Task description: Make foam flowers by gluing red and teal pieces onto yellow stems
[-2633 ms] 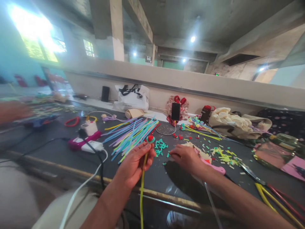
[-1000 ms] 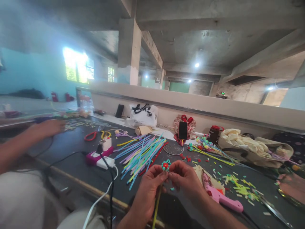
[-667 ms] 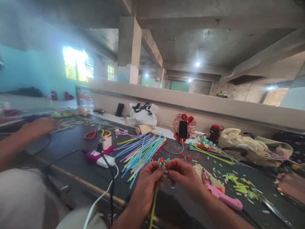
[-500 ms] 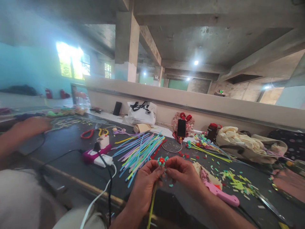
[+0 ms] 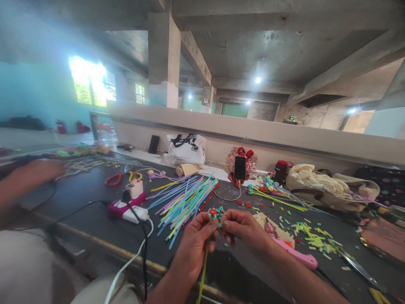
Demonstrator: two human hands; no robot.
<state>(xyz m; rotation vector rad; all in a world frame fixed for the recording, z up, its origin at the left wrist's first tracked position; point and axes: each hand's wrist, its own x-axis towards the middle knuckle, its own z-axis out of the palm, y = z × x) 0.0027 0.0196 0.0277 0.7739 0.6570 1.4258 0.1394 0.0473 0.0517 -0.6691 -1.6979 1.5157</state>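
Note:
My left hand (image 5: 196, 245) grips a yellow-green stick (image 5: 201, 274) that hangs down past the table edge. On the stick's top sits a small flower (image 5: 214, 213) with a red centre and teal petals. My right hand (image 5: 245, 228) pinches that flower from the right side, fingertips touching it. Both hands hover over the dark table (image 5: 95, 207). A few teal bits (image 5: 226, 245) lie on the table just below my fingers.
A fan of coloured sticks (image 5: 186, 198) lies behind my hands. A pink glue gun (image 5: 294, 255) rests to the right, a power strip (image 5: 128, 209) with cables to the left. Another person's arm (image 5: 28, 177) reaches in at far left. Bags and a phone (image 5: 239, 167) stand by the back wall.
My right hand left the table and came up to the flower on the stick. My head turned left and the view lifted slightly; both hands now stay together at the flower.

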